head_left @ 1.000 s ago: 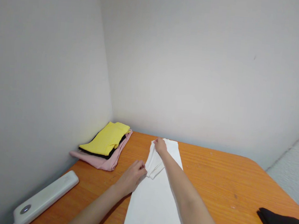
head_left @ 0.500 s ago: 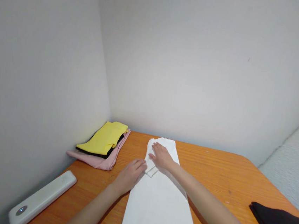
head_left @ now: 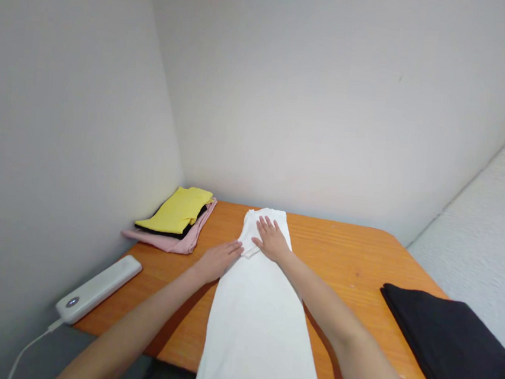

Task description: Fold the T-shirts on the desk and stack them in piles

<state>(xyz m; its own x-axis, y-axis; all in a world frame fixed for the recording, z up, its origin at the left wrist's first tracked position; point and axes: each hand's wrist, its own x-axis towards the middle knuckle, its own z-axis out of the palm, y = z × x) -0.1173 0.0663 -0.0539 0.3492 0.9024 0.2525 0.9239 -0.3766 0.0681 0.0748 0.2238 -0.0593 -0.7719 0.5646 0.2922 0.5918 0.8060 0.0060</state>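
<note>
A white garment (head_left: 261,327), folded into a long strip, lies lengthwise on the wooden table and runs past the bottom of the view. Near its far end a smaller white flap, perhaps a sleeve, is folded over the top. My right hand (head_left: 273,241) rests flat on this flap, fingers spread. At the strip's left edge, beside the flap's lower corner, my left hand (head_left: 222,259) lies with its fingers stretched out onto the cloth. Neither hand grips the fabric.
Folded yellow cloth (head_left: 178,209), black cloth and pink cloth (head_left: 191,240) are stacked at the back left. A white oblong device (head_left: 100,288) with a cable (head_left: 32,344) lies at the table's left edge. Folded black cloth (head_left: 447,345) lies at right. Walls border the table (head_left: 340,251).
My view has tilted down and shifted right, showing more black cloth and the device's cable. My right hand's fingers are spread wider; my left hand is flatter on the garment's edge.
</note>
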